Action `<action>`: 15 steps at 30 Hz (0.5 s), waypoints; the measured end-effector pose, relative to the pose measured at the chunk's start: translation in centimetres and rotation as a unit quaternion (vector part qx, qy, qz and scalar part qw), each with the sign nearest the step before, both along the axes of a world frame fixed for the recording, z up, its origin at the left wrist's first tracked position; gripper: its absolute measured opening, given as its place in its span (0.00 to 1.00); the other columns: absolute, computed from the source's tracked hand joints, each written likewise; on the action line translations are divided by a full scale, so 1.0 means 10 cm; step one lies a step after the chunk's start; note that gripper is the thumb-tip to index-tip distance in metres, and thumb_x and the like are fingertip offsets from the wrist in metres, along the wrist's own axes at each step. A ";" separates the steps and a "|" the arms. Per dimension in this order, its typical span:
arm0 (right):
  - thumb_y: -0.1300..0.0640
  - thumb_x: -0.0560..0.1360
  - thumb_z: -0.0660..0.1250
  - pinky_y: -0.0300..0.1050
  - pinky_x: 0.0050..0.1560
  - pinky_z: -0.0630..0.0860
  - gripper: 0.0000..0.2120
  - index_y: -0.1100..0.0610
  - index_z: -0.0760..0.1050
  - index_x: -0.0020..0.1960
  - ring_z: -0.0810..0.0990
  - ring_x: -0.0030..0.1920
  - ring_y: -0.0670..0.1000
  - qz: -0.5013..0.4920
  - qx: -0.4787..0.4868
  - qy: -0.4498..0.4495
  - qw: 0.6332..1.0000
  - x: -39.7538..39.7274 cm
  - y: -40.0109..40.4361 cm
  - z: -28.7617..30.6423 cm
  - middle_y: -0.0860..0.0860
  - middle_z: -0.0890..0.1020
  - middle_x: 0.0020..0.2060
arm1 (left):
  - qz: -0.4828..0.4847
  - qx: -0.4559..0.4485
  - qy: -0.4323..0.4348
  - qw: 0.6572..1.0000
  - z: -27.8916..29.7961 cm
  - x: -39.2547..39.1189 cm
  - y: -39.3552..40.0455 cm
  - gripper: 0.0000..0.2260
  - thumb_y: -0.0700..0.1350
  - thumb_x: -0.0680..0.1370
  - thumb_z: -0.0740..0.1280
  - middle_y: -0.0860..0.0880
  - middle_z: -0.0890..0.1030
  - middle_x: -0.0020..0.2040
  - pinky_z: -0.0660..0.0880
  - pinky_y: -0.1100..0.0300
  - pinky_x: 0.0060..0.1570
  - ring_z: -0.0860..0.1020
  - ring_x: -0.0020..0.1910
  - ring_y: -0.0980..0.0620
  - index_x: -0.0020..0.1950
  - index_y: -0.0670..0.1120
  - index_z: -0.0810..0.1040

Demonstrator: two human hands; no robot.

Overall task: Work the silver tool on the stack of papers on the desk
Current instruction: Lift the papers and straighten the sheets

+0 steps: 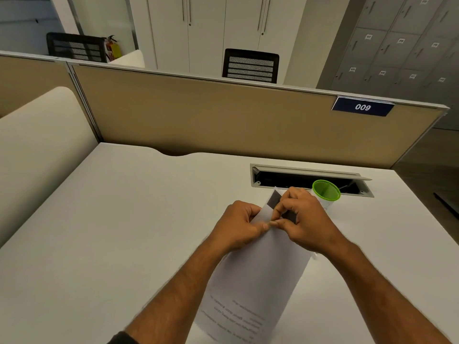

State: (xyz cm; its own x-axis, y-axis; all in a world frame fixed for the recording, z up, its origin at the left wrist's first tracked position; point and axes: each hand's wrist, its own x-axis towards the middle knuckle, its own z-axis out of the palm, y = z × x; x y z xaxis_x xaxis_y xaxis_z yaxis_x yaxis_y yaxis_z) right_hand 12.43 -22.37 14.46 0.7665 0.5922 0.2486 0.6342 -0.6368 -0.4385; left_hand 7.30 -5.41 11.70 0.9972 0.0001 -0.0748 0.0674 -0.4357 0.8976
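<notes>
A stack of white printed papers [258, 276] lies on the white desk [111, 232], running from the near edge toward the middle. Its far end carries a dark grey band [273, 199]. My left hand [238, 227] pinches the papers' far left edge between thumb and fingers. My right hand [305, 219] is closed on the same far end, fingertips meeting the left thumb. No silver tool shows; whether one sits under my fingers I cannot tell.
A clear cup with a green rim [325, 191] stands just beyond my right hand. Behind it is an open cable tray slot [310, 180] in the desk. A tan partition [211, 115] with a "009" plate [362, 107] closes the far side.
</notes>
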 end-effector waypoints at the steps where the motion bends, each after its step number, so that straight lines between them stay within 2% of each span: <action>1: 0.56 0.67 0.76 0.53 0.47 0.76 0.05 0.49 0.81 0.39 0.72 0.46 0.48 -0.012 -0.005 -0.001 1.000 -0.01 0.02 0.00 0.46 0.76 0.40 | 0.002 0.011 -0.003 1.000 0.00 0.01 -0.01 0.13 0.52 0.77 0.70 0.44 0.85 0.49 0.82 0.53 0.49 0.83 0.45 0.46 0.54 0.44 0.84; 4: 0.55 0.67 0.76 0.52 0.48 0.77 0.04 0.50 0.82 0.39 0.73 0.46 0.49 -0.053 -0.017 0.002 0.998 -0.04 0.07 -0.01 0.47 0.76 0.40 | 0.003 0.028 -0.012 1.000 -0.02 0.02 -0.01 0.12 0.51 0.77 0.69 0.46 0.84 0.48 0.82 0.54 0.49 0.82 0.45 0.46 0.53 0.44 0.83; 8: 0.55 0.68 0.75 0.48 0.47 0.78 0.03 0.52 0.82 0.40 0.74 0.47 0.50 -0.092 -0.026 -0.012 0.995 -0.07 0.14 -0.04 0.46 0.73 0.41 | 0.026 0.023 -0.016 0.999 -0.04 0.03 0.00 0.14 0.51 0.77 0.70 0.46 0.84 0.55 0.81 0.53 0.53 0.83 0.50 0.47 0.59 0.44 0.82; 11: 0.55 0.69 0.75 0.44 0.47 0.78 0.03 0.52 0.81 0.41 0.74 0.48 0.49 -0.112 -0.024 0.002 0.993 -0.06 0.16 -0.08 0.46 0.73 0.42 | 0.045 0.002 -0.014 0.999 -0.05 0.04 0.02 0.14 0.49 0.77 0.70 0.45 0.83 0.56 0.81 0.53 0.54 0.82 0.51 0.47 0.60 0.45 0.81; 15: 0.59 0.68 0.76 0.37 0.39 0.73 0.06 0.52 0.80 0.38 0.77 0.42 0.48 -0.117 0.092 0.063 0.987 0.00 0.10 -0.12 0.48 0.78 0.40 | 0.070 -0.045 -0.015 0.996 -0.05 0.04 0.06 0.13 0.48 0.77 0.70 0.46 0.83 0.56 0.82 0.53 0.53 0.82 0.50 0.47 0.60 0.45 0.81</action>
State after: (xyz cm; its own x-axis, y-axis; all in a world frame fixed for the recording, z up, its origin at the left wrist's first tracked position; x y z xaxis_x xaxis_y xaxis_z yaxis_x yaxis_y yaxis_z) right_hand 12.45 -21.40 13.30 0.9082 0.3494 0.2304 0.4133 -0.6613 -0.6260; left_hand 7.75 -4.79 11.19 0.9896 0.1347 -0.0502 0.0940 -0.3415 0.9352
